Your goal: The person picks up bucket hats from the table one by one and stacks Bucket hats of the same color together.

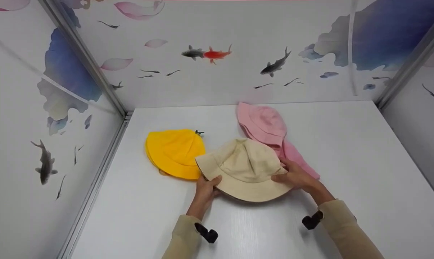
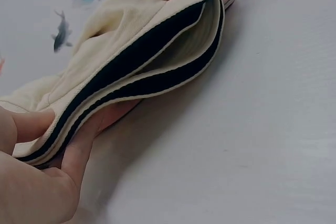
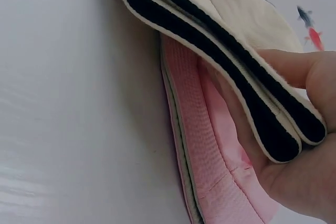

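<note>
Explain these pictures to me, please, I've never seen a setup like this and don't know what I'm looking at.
There is no robot arm here, just a person's left hand and right hand, both bare. The large picture comes from a camera worn on the head, looking forward and down; the two smaller ones are taken from the left and right wrists. Both hands hold a cream bucket hat by its brim, which is dark underneath. On the white tabletop, a yellow bucket hat lies to the left and a pink bucket hat lies behind, with more pink fabric near the right hand.
</note>
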{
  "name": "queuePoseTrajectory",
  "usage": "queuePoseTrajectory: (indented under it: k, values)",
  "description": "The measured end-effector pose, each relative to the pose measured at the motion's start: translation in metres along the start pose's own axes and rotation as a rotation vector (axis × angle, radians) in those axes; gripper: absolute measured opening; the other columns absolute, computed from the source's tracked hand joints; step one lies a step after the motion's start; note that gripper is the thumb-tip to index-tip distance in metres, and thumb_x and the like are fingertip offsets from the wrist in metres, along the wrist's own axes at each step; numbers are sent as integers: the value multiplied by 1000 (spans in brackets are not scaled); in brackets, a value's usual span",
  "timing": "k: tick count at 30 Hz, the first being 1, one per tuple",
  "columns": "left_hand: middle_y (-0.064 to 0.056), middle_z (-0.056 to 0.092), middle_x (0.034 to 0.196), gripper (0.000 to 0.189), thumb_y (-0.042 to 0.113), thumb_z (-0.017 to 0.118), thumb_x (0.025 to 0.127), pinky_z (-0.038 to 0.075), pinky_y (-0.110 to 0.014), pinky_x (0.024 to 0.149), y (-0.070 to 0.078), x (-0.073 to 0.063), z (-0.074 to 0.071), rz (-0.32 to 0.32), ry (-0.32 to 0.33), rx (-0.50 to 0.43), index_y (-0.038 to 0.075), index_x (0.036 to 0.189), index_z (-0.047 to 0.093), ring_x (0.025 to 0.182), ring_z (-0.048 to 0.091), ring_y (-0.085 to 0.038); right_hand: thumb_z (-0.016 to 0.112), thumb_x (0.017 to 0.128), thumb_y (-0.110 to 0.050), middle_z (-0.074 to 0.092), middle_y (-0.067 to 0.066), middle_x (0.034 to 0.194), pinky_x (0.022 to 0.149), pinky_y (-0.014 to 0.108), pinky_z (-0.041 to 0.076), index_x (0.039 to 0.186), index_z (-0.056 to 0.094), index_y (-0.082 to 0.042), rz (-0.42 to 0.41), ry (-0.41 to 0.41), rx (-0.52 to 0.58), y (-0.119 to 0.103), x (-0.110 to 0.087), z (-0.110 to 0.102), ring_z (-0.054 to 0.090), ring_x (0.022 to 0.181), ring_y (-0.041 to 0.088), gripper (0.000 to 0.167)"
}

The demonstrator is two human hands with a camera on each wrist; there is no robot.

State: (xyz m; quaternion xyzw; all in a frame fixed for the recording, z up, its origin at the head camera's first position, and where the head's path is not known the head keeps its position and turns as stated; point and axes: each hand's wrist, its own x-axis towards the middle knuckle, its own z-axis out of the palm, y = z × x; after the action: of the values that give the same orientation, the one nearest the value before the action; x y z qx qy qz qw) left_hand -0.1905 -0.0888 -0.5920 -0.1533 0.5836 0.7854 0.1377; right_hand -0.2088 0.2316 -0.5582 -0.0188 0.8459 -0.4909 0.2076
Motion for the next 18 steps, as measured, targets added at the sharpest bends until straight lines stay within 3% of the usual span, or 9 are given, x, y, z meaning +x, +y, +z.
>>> queuePoseTrajectory:
  k: [7,13,16,18]
  values:
    - [-8,66,110,57,11,67,94,58,-30,75,-2,-1,1,-10,13,-5,2,143,39,90,68,-15,74,87,-20,63,15,114,78,26,54,155,33,-4,-88,-15,115,-1,-8,-5,63,90,18,81]
    - [-12,65,116,59,12,67,95,58,-29,77,-2,-2,1,-12,20,1,-1,145,40,91,67,-14,74,87,-18,62,10,108,76,25,54,146,46,-5,-184,-4,133,-1,-14,-15,62,86,14,66]
    - [-12,65,117,59,14,67,95,58,-29,78,-2,-2,1,-18,15,9,-1,146,41,91,66,-14,74,88,-14,63,10,110,79,25,53,135,54,-4,-254,4,126,-4,-17,-23,62,89,12,52]
    - [-10,65,116,59,16,67,96,57,-30,78,-3,-1,1,-21,-6,9,1,146,41,90,65,-14,74,88,-12,63,11,114,80,24,53,134,54,-4,-302,9,119,-8,-22,-28,63,93,11,51]
